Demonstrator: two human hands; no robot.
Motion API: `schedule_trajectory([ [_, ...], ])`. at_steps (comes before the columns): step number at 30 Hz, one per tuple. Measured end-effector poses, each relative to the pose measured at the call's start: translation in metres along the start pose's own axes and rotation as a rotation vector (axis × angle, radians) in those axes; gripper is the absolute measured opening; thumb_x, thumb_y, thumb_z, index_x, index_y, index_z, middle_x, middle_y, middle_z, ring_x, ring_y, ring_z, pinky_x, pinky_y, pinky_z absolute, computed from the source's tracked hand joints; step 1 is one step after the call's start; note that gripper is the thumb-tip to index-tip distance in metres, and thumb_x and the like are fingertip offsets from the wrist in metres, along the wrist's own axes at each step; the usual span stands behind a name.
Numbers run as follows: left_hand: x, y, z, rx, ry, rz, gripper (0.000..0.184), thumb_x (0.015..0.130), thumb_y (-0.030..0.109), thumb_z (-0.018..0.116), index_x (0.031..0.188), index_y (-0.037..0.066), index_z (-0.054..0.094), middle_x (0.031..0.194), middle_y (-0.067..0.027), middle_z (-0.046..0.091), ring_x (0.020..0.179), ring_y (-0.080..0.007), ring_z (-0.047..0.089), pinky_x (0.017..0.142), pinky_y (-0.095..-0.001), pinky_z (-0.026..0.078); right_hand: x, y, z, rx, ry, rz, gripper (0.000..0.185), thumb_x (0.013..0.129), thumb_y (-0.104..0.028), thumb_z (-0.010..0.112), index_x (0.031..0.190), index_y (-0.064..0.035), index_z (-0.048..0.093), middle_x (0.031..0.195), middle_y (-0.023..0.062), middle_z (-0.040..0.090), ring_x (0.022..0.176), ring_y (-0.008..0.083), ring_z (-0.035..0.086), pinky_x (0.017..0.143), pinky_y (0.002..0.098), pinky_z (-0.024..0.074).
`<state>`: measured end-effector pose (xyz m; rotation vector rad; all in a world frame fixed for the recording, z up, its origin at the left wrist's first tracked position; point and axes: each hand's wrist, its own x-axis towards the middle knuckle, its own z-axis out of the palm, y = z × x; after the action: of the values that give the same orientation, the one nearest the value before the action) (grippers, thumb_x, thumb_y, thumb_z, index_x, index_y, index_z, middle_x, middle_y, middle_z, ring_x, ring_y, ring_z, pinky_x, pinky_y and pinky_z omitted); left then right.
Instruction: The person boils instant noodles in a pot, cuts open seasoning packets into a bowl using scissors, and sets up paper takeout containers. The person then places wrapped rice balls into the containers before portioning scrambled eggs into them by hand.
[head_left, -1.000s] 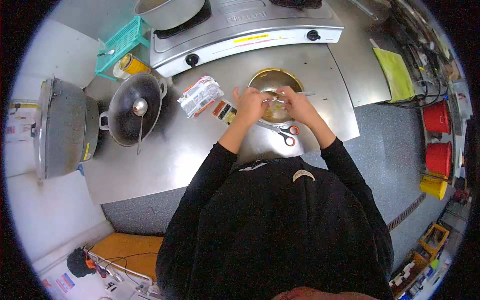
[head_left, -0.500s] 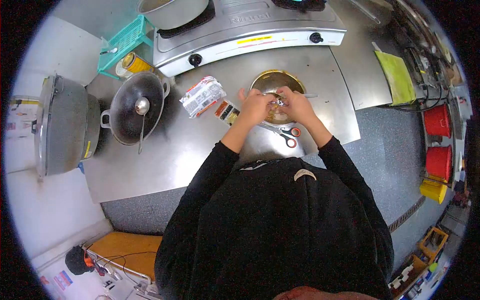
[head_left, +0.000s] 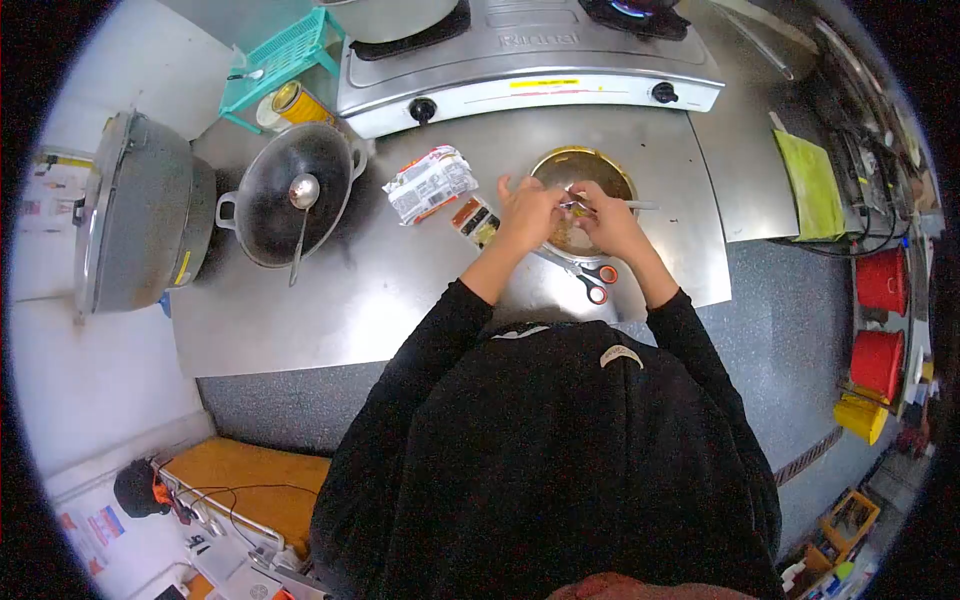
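Observation:
Both my hands are over a metal bowl (head_left: 585,152) with a gold-toned rim, their fingertips meeting. My left hand (head_left: 530,212) and my right hand (head_left: 612,225) pinch a small shiny silver packet (head_left: 577,204) between them; its contents are hidden. Some pale brown food shows in the bowl below. A light-coloured utensil handle (head_left: 643,205) sticks out past the bowl's right side. Scissors (head_left: 592,284) with black and orange handles lie at the bowl's near edge. To the left of my left hand are a small orange-and-black packet (head_left: 476,221) and a larger white-and-red packet (head_left: 432,187).
A dark wok (head_left: 285,225) with a metal ladle (head_left: 303,194) in it stands left on the steel counter (head_left: 350,315). Beyond it are a large grey pot (head_left: 145,215) and a yellow can (head_left: 298,103). A gas stove (head_left: 530,92) runs along the back, its right burner lit.
My view has shifted, so the counter and stove appear further right and the stove slightly lower. My hands stay together over the bowl, fingers still on the silver packet.

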<state>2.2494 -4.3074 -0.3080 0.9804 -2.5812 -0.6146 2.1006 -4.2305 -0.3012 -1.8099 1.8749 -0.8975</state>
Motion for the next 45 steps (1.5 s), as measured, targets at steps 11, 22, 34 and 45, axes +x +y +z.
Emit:
schedule_trajectory([
  [11,-0.011,-0.008,-0.004,-0.133,0.128,0.046,0.016,0.069,0.017,0.063,0.085,0.02,0.064,0.077,0.0025,0.06,0.09,-0.0164,0.05,0.091,-0.0521,0.017,0.003,-0.003,0.003,-0.111,-0.051,0.036,0.036,0.067,-0.012,0.063,0.102,-0.012,0.053,0.076,0.0149,0.061,0.07,0.0349,0.059,0.059,0.0426,0.0459],
  [22,-0.022,-0.055,-0.035,-0.247,0.223,-0.305,0.024,0.07,0.023,0.064,0.091,0.012,0.061,0.087,-0.0072,0.063,0.088,-0.0288,0.056,0.078,-0.0394,0.042,-0.001,-0.011,-0.007,0.02,0.043,0.063,0.045,0.07,0.003,0.054,0.113,-0.0083,0.047,0.098,0.018,0.057,0.079,0.0305,0.058,0.068,0.036,0.0465],
  [34,-0.064,-0.113,-0.023,-0.276,-0.089,-0.497,0.049,0.063,0.014,0.07,0.106,0.006,0.048,0.09,-0.0114,0.06,0.079,-0.0226,0.058,0.068,-0.0334,0.046,-0.045,-0.074,0.054,0.406,-0.242,0.088,0.019,0.071,-0.013,0.064,0.086,-0.0066,0.056,0.079,0.0126,0.055,0.069,0.025,0.054,0.062,0.0345,0.0422],
  [45,-0.107,-0.085,-0.049,-1.356,0.167,-0.67,0.019,0.081,0.007,0.054,0.099,0.01,0.051,0.084,-0.0011,0.055,0.078,-0.0119,0.055,0.067,-0.0315,0.051,-0.112,-0.023,0.028,-0.312,-0.096,0.294,0.023,0.076,-0.014,0.05,0.098,-0.0062,0.051,0.091,0.0156,0.054,0.078,0.0348,0.056,0.064,0.043,0.0477],
])
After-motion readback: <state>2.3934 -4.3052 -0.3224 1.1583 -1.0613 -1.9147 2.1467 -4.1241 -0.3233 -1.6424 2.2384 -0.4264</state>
